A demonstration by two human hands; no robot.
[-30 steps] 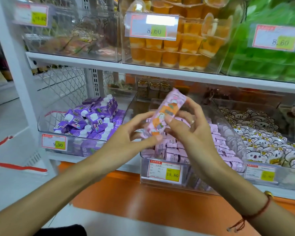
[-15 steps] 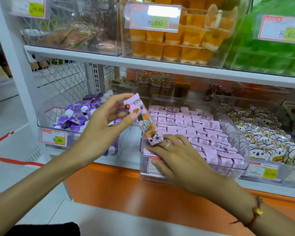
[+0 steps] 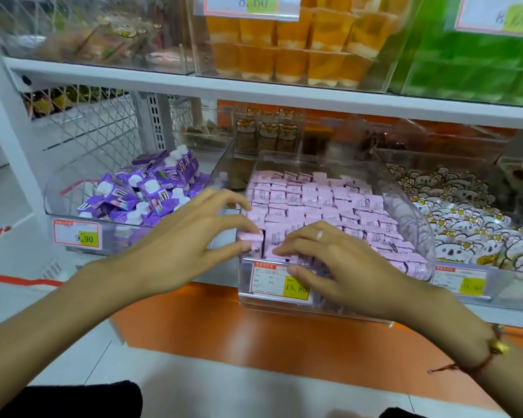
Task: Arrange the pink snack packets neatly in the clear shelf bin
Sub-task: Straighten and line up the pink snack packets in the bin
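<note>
A clear shelf bin in the middle of the lower shelf holds rows of pink snack packets standing on edge. My left hand pinches one pink packet between thumb and fingers at the bin's front left corner, pushing it down among the others. My right hand lies over the front row, its fingers resting on the packets and its thumb against the bin's front wall near the 15.80 price tag.
A clear bin of purple pouches stands to the left, a bin of koala-print packets to the right. The white upper shelf with orange jelly cups hangs close above. An orange base panel runs below.
My left hand brought the pink packet down from the air into the bin's front left corner. My right hand stayed on the front row, shifting slightly. The camera moved closer and lower.
</note>
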